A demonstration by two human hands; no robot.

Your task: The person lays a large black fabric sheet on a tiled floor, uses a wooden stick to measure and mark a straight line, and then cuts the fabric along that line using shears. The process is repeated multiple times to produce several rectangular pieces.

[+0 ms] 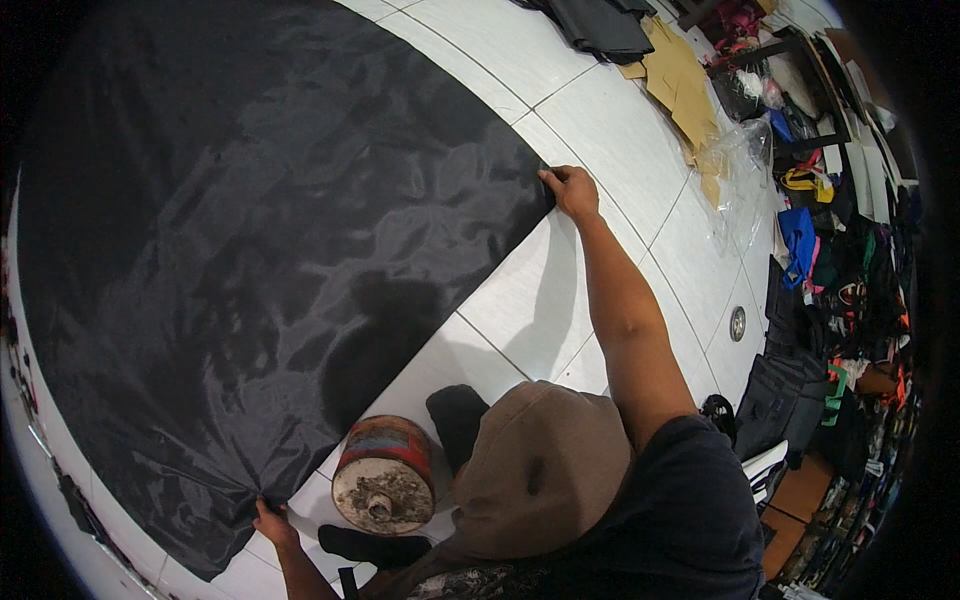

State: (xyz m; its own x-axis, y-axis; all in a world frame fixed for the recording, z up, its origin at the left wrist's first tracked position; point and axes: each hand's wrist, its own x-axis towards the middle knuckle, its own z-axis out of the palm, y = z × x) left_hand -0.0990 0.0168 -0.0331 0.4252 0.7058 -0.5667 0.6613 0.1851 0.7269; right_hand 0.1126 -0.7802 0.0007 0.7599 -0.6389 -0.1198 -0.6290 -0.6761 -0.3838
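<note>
A large sheet of black, slightly shiny fabric point(230, 250) lies spread over the floor, covering the left half of the view. With fingers pinched, my left hand point(275, 522) grips its near edge at the lower left, and creases fan out from that spot. My right arm is stretched far forward, where my right hand point(572, 190) pinches the sheet's right corner. Between the two hands the edge runs in a fairly straight diagonal. Just inside that edge, close to my legs, stands a worn round can point(385, 475) with red and grey sides and a stained pale top.
White floor tiles point(620, 150) surround the sheet. Tan cardboard or paper pieces point(680, 85) and clear plastic wrap point(735, 165) lie at the upper right, beside folded black material point(605, 28). Mixed cloth and bags pile along the right, near a round floor drain point(738, 323).
</note>
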